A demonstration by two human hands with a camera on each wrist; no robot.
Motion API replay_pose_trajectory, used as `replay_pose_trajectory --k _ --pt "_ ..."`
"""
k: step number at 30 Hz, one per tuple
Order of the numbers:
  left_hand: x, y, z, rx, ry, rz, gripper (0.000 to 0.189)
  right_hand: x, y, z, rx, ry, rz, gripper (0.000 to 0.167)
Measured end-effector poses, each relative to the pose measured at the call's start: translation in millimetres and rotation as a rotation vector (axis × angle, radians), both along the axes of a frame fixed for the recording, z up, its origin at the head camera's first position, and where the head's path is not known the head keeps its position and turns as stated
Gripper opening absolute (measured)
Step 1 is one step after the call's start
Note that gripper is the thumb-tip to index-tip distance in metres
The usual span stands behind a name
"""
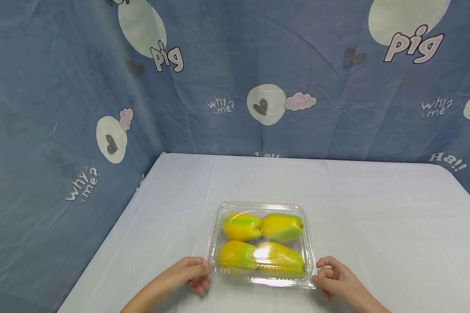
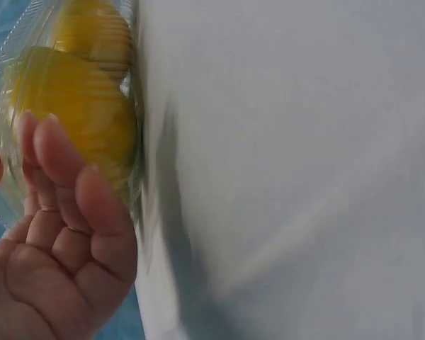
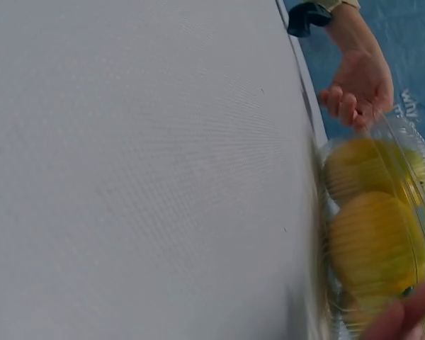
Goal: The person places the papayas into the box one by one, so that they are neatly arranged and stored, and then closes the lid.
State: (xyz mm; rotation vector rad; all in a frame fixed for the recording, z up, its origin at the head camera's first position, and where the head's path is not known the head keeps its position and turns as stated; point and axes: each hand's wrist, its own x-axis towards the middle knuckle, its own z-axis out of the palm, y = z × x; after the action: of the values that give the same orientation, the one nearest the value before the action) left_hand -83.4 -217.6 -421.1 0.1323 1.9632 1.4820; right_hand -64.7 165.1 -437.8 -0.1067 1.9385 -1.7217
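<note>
A clear plastic clamshell box (image 1: 260, 281) with its lid down is at the near middle of the table. Several yellow-green mangoes (image 1: 239, 252) lie inside it in two rows. At the box's near left corner, my left hand (image 1: 193, 274) pinches the rim between thumb and fingers. My right hand (image 1: 334, 280) pinches the near right corner, its other fingers curled. In the left wrist view the left hand's fingers (image 2: 103, 205) are bent beside the box wall. Only the right hand's fingertips (image 3: 400, 322) show in the right wrist view. Whether the box's base touches the cloth I cannot tell.
A white cloth (image 1: 376, 217) covers the table, with light creases. Blue printed curtains (image 1: 317, 56) hang behind the table and along its left side. A dark band (image 3: 308, 18) is around the left forearm in the right wrist view.
</note>
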Motion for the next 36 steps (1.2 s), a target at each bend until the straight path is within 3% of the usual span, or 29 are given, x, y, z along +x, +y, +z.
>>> replay_pose_trajectory --k 2,8,17,23,31,34,36 --pt "-0.1 0.9 -1.7 0.012 -0.007 -0.011 0.027 -1.0 0 -1.1 -0.032 -0.031 0.033 0.033" --pt "0.6 3.7 -3.8 0.062 -0.008 -0.024 0.023 2.2 -3 -6.0 -0.268 -0.085 0.213 0.023" --pt "1.3 5.9 -3.6 0.124 0.017 -0.032 0.014 3.4 -6 -10.4 -0.351 -0.022 0.253 0.026" --pt "0.1 6.4 -2.4 0.155 0.040 -0.044 0.014 2.9 -6 -8.9 -0.361 -0.042 0.250 0.027" --pt "0.8 5.9 -1.4 0.115 -0.021 -0.035 0.017 7.8 -2 -3.0 -0.300 -0.153 0.211 0.036" --pt "0.6 4.2 -1.6 0.094 -0.012 -0.054 0.019 5.4 4 -1.1 -0.254 -0.124 0.225 0.033" --pt "0.4 2.0 0.4 0.054 0.012 -0.042 0.024 0.9 9 0.6 -0.173 -0.033 0.232 0.035"
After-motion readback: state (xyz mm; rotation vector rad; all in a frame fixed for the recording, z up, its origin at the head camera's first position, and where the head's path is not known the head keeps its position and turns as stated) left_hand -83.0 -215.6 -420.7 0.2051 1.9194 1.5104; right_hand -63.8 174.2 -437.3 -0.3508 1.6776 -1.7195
